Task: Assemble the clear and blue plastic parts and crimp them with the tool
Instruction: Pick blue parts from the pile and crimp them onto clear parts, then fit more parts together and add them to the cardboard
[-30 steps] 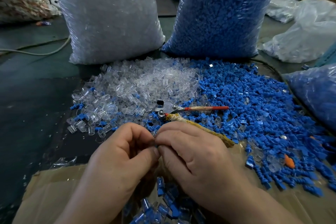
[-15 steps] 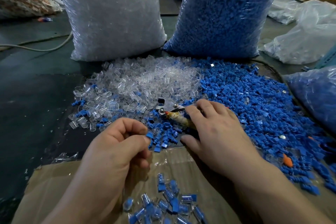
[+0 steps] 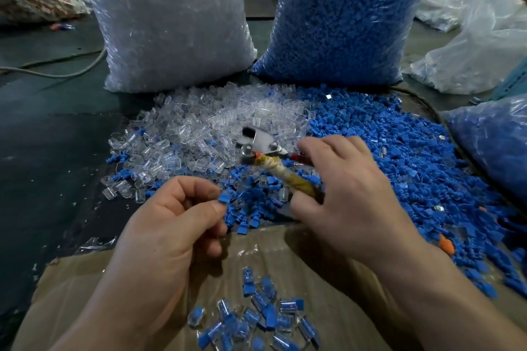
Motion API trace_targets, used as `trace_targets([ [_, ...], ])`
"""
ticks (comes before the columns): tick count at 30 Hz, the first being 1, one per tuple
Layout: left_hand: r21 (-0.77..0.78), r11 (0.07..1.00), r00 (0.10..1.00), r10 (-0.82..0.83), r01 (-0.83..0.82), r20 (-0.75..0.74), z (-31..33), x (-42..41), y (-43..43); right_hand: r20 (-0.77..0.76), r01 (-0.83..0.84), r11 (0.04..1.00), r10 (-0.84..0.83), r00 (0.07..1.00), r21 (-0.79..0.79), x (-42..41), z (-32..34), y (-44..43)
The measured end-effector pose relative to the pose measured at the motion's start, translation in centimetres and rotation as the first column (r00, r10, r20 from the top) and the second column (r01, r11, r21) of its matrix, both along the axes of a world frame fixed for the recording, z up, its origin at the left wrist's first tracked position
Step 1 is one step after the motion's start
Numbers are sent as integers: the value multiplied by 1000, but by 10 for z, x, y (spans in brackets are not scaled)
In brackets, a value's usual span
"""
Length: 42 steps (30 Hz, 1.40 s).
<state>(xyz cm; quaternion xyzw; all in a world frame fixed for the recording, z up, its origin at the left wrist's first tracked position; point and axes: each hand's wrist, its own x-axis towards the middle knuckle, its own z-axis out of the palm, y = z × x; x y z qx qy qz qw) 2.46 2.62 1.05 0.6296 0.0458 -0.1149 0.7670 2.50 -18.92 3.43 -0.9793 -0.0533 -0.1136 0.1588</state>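
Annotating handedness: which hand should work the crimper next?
Right: the right hand grips the crimp tool by its handles, while the left hand is busy pinching the blue part.

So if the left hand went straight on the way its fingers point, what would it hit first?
Probably the tool, at its wrapped handle, which the right hand grips. The left hand, pinching a blue part, points that way. Depth is unclear, so it might pass under it.
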Motion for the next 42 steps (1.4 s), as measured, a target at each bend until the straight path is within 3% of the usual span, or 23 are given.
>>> trace_targets([
  [3, -35, 999, 1000, 19, -19, 21, 1, -2, 0, 33, -92, 991, 89, 995, 96, -11, 5, 3],
  [8, -38, 998, 992, 63, -59, 113, 2, -1, 1, -44, -231, 972, 232, 972, 38, -18, 4, 2],
  [21, 71, 991, 972, 94, -112, 217, 6, -3, -1, -106, -298, 954, 295, 950, -23, -20, 5, 4],
  [29, 61, 994, 970, 77, -93, 231, 9, -6, 2, -95, -275, 959, 268, 959, -71, -17, 9, 9],
  [33, 194, 967, 955, 107, -165, 277, 9, -5, 3, -64, -227, 974, 226, 972, -15, -19, 4, 5],
  [35, 247, 953, 963, 115, -176, 243, 8, -2, 6, -48, -158, 985, 155, 987, -62, -16, 0, 1],
  [39, 392, 920, 995, -33, -7, 96, 6, -5, 0, -116, -44, 980, 22, 993, -195, -2, -4, -3],
  [42, 475, 880, 993, -65, 9, 101, 5, -8, -8, -159, -40, 973, 4, 987, -225, 5, -6, -1],
])
